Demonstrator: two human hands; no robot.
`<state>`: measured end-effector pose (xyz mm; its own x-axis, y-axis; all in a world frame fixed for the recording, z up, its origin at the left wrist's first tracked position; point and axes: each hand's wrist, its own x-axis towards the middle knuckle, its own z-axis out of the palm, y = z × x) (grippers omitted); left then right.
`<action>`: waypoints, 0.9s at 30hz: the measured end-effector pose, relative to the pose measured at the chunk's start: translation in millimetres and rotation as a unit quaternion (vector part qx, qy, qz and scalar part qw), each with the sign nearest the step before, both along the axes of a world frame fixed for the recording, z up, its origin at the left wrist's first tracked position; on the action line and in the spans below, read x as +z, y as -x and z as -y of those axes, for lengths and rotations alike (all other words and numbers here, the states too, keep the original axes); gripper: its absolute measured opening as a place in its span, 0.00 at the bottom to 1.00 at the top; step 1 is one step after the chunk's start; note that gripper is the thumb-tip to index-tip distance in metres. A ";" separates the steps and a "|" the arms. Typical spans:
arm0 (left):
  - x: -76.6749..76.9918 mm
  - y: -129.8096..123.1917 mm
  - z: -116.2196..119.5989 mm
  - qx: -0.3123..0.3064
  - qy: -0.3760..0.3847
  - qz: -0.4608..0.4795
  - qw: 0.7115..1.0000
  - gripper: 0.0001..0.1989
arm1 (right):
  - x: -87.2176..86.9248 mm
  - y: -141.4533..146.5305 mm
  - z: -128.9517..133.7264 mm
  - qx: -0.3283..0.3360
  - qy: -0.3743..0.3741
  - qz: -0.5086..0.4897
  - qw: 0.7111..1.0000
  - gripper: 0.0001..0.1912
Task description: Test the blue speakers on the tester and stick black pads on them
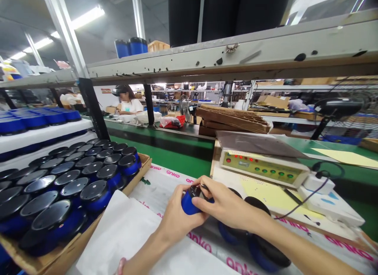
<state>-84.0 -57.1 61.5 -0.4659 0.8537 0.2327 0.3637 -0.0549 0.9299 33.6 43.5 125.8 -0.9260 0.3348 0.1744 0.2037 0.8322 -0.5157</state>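
Just above the wrapped worktop, my left hand (174,218) is wrapped round a blue cylinder with a black end (189,204). The fingers of my right hand (223,200) are bent over the black end and pinched together there; whatever small thing they may hold is hidden. My right thumb rests against the cylinder's blue side. More cylinders of the same kind (268,251) lie beneath and beside my right forearm, partly covered by it. A sheet of white paper (118,227) lies under my left forearm.
At left, a cardboard tray (141,168) holds many black-topped blue cylinders. A test box with red and green lights (262,166) stands at right, near a white plug adapter (319,182) and its cable. A shelf (189,66) crosses overhead. Another person (130,103) sits beyond the green belt.
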 end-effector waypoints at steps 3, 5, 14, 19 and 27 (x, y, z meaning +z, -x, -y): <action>-0.8 -1.5 1.3 0.009 -0.008 -0.049 0.999 0.22 | -4.7 4.2 1.9 -0.022 0.000 -0.011 1.000 0.09; -2.8 1.9 -0.5 0.024 -0.015 -0.090 0.996 0.23 | -4.5 5.4 -2.7 -0.018 -0.007 -0.010 1.000 0.08; -32.4 62.6 -30.2 0.112 0.006 -0.099 0.989 0.24 | -16.0 7.6 -48.3 -0.077 -0.093 0.094 0.988 0.13; -35.6 53.9 -26.1 0.088 -0.022 -0.155 0.984 0.31 | -24.9 3.4 -47.6 -0.044 -0.080 0.102 0.991 0.10; -14.6 14.8 -9.4 -0.049 -0.081 -0.195 0.976 0.35 | -10.3 -0.3 -17.8 -0.043 -0.034 -0.008 0.998 0.12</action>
